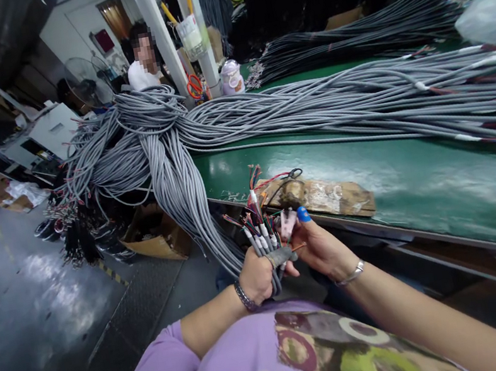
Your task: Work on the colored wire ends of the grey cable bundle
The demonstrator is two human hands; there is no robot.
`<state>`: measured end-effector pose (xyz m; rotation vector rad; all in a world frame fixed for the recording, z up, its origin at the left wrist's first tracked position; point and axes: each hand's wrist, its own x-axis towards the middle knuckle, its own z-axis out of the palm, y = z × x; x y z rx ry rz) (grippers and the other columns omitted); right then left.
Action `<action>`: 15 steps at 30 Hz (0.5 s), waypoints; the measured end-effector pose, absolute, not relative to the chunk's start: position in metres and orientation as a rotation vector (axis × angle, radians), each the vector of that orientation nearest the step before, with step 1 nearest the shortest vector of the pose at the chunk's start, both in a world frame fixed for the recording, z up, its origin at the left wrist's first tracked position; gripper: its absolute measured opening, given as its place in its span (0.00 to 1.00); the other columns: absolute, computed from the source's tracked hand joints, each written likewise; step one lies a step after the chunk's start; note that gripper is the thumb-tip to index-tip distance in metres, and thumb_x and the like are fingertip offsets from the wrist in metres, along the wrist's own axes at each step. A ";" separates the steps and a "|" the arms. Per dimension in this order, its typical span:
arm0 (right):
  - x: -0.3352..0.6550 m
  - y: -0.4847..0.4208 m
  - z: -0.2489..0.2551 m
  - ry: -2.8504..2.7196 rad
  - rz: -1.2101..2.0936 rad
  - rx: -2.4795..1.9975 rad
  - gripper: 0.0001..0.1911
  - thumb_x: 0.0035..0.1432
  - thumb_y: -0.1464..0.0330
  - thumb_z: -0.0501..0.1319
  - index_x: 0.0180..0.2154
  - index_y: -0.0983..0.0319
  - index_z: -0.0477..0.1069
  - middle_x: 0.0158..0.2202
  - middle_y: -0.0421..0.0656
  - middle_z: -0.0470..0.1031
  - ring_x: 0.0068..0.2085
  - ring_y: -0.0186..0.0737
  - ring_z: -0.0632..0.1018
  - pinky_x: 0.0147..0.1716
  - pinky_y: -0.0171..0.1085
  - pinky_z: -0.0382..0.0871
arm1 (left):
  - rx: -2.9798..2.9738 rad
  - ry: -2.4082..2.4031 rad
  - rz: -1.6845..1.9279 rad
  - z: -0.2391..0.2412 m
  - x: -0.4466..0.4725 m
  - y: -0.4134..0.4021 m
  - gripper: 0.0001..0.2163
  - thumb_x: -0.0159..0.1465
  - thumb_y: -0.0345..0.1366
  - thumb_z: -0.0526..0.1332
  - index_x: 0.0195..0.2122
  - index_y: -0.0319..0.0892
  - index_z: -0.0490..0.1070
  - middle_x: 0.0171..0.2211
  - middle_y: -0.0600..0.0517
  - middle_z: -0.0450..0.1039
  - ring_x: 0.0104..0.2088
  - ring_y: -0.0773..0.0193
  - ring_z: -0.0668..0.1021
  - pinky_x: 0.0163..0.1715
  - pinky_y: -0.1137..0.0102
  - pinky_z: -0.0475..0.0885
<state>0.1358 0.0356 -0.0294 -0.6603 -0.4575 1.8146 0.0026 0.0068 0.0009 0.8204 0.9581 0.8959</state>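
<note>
My left hand [257, 276] is closed round a bundle of grey cables [265, 245], just in front of the table edge. White sleeves and stripped, coloured wire ends stick up out of that fist. A grey wrapping covers what looks like its thumb. Close beside it on the right, my right hand [321, 249] has its fingers bent together, with a blue cover [303, 214] on one fingertip. Between those fingers and the wire ends is a small pinkish-white piece [288, 224], its kind unclear. The cables run back up to a large grey heap [149, 116].
Along the green table [420, 181] lie long grey cables [310, 101], with darker cables [368, 23] behind. A worn wooden block [321, 195] sits at the front edge. Scissors [194, 85] and a lidded tub [231, 78] stand by the post. Another person [142, 70] is at the back.
</note>
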 end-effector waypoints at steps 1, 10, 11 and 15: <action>0.137 0.034 -0.028 -0.451 1.847 -0.649 0.25 0.47 0.44 0.66 0.31 0.60 0.74 0.27 0.41 0.77 0.28 0.38 0.75 0.28 0.37 0.71 | 0.829 0.955 0.898 0.001 0.001 0.005 0.18 0.45 0.46 0.73 0.21 0.36 0.72 0.14 0.52 0.69 0.15 0.68 0.71 0.19 0.72 0.64; 0.141 0.033 -0.026 -0.503 1.803 -0.697 0.15 0.51 0.55 0.69 0.32 0.60 0.76 0.27 0.39 0.76 0.26 0.33 0.73 0.27 0.33 0.70 | 0.862 0.965 1.001 0.003 0.000 -0.004 0.16 0.48 0.44 0.71 0.19 0.36 0.72 0.14 0.50 0.70 0.17 0.68 0.71 0.22 0.72 0.64; 0.141 0.033 -0.026 -0.534 1.786 -0.695 0.16 0.52 0.54 0.68 0.31 0.60 0.76 0.26 0.39 0.75 0.25 0.34 0.72 0.27 0.34 0.71 | 0.865 0.961 1.018 0.003 0.001 -0.003 0.16 0.49 0.44 0.71 0.19 0.36 0.72 0.14 0.50 0.69 0.17 0.69 0.70 0.22 0.72 0.63; 0.138 0.033 -0.029 -0.690 1.618 -0.808 0.23 0.54 0.46 0.63 0.29 0.60 0.74 0.24 0.42 0.74 0.25 0.37 0.72 0.26 0.37 0.70 | 0.888 0.956 1.035 0.005 0.005 0.001 0.16 0.51 0.44 0.69 0.19 0.36 0.72 0.13 0.51 0.68 0.16 0.70 0.68 0.21 0.73 0.61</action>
